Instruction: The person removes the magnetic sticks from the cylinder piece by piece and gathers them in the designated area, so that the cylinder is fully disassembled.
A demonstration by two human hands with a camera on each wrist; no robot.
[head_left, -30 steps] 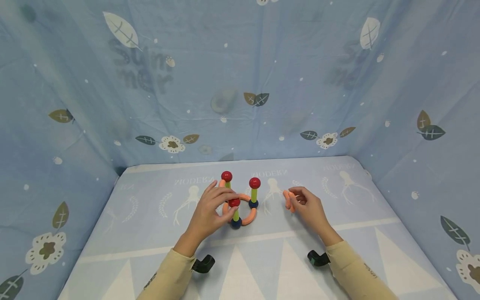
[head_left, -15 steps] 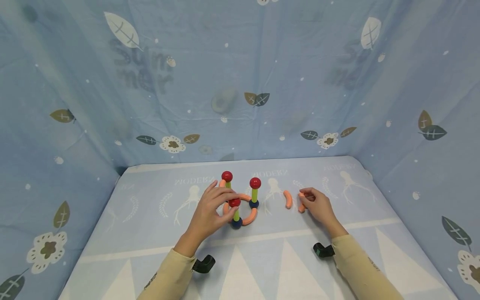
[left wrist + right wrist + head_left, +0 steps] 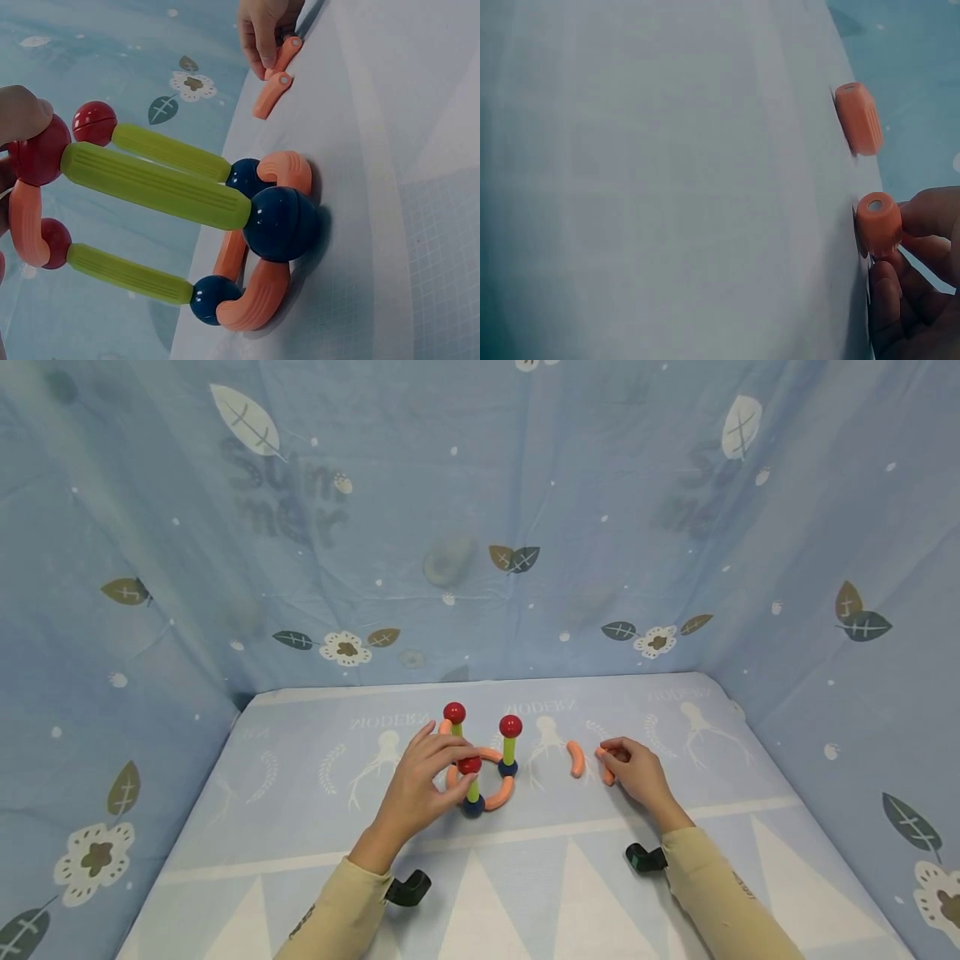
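- A toy frame of glossy, plastic-looking parts (image 3: 473, 789) stands upright on the pale blue-and-white patterned tabletop (image 3: 315, 827), left of two separate orange pieces.
- Its three uprights are straight, ribbed lime-green rods (image 3: 157, 185), each with a shiny red ball (image 3: 95, 123) on top and a shiny dark blue ball (image 3: 281, 223) at the foot.
- Curved, grooved orange bars (image 3: 259, 300) link the blue balls into a low ring; a similar curved orange top bar (image 3: 27, 225) joins two of the red balls, leaving the third red ball unlinked.
- The person's left hand (image 3: 423, 781) pinches the near upright's red ball between thumb and fingers.
- The right hand (image 3: 639, 774) grips a short, curved orange stick (image 3: 879, 225) between thumb and fingers, down at the tabletop; a round grey disc is set in its end.
- A matching loose orange stick (image 3: 576, 759) lies on the tabletop between the frame and the right hand, near the held one, with a pale disc in its end.
- Beige sleeves (image 3: 337, 910) cover both forearms.
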